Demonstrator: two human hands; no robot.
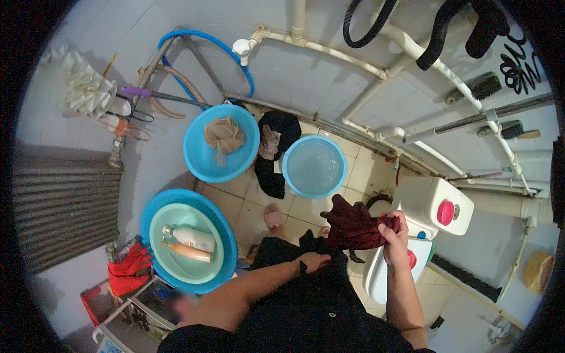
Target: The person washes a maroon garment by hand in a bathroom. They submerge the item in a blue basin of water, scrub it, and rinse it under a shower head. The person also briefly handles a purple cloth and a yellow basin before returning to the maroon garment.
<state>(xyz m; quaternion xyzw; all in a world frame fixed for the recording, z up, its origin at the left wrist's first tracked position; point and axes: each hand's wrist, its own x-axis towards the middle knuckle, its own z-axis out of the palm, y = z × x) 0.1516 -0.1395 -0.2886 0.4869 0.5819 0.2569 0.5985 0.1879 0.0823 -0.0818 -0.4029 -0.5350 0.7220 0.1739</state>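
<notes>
The right hand [393,235] is pinching the dark red garment [353,225] at its three o'clock end, its length running toward nine o'clock. The left hand [313,261], fingers curled, is hanging below at seven o'clock, nearer the free end.

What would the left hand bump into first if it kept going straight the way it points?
Probably the dark red crumpled cloth held by the right hand. The left hand points toward it from close by, though depth is hard to judge here.
</notes>
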